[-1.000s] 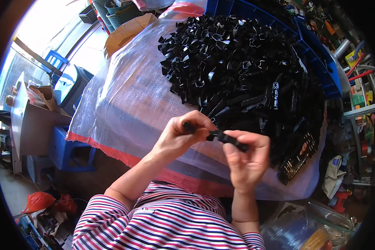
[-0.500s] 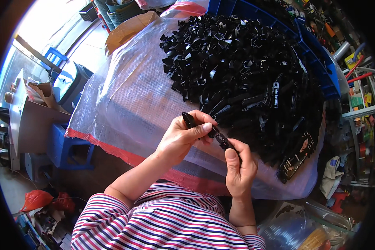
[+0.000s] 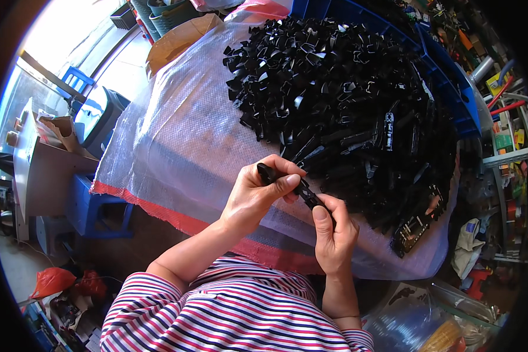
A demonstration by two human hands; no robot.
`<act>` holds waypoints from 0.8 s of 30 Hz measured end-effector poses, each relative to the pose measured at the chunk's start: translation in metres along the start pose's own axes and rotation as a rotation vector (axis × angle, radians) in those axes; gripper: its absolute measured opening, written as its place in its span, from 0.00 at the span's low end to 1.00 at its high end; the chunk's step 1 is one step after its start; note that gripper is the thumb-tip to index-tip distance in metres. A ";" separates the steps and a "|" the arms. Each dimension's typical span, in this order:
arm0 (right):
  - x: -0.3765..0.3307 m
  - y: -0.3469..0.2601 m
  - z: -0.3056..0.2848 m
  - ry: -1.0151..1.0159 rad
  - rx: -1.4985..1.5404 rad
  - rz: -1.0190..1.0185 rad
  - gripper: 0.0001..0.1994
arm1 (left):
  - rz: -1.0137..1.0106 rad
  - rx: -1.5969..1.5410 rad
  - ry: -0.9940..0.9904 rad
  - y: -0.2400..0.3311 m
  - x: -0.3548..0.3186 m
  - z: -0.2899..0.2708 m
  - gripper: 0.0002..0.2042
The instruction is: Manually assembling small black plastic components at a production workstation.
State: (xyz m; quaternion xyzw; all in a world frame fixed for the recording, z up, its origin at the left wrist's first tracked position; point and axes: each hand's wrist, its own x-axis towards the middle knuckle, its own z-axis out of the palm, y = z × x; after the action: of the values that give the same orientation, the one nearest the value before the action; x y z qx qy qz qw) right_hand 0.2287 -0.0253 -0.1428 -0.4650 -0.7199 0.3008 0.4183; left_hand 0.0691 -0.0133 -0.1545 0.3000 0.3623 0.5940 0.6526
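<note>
My left hand (image 3: 253,196) pinches a small black plastic piece between thumb and fingers; one end of it (image 3: 266,173) sticks out past the knuckles. With thumb and forefinger, my right hand (image 3: 337,239) grips a long narrow black plastic strip (image 3: 310,198) with openings along it. The two pieces meet between my hands, partly hidden by the fingers, so I cannot tell how far they are joined. Just beyond my hands lies a large heap of black plastic pieces (image 3: 328,88): small bracket-shaped ones at the far side, long strips (image 3: 389,132) nearer.
A white woven sack with a red edge (image 3: 182,141) lies under the heap. Blue crates (image 3: 452,88) stand behind it. A blue stool (image 3: 100,205) and a board-topped stand (image 3: 41,170) are at the left. Crowded shelves (image 3: 507,158) fill the right side. A clear bag (image 3: 405,317) lies lower right.
My right hand has shifted slightly left, and the strip has moved in closer to my left hand's piece. My left hand stays nearly in place.
</note>
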 end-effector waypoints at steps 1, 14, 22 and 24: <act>-0.001 0.001 0.000 -0.003 -0.012 0.004 0.10 | 0.010 0.029 0.007 0.000 0.000 0.001 0.07; 0.017 -0.009 0.017 -0.212 -0.048 0.049 0.07 | -0.011 0.107 -0.115 0.023 -0.017 0.005 0.18; 0.070 0.012 -0.003 -0.190 -0.656 -0.486 0.13 | 0.122 -0.130 -0.118 0.021 0.015 -0.045 0.08; 0.069 0.016 -0.006 -0.143 -0.557 -0.493 0.15 | 0.160 0.317 0.116 0.020 0.016 -0.029 0.06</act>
State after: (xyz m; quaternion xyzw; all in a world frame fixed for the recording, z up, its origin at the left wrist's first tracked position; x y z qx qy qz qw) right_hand 0.2257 0.0441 -0.1305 -0.3516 -0.8917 0.0158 0.2845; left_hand 0.0345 0.0040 -0.1559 0.3922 0.4634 0.5957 0.5259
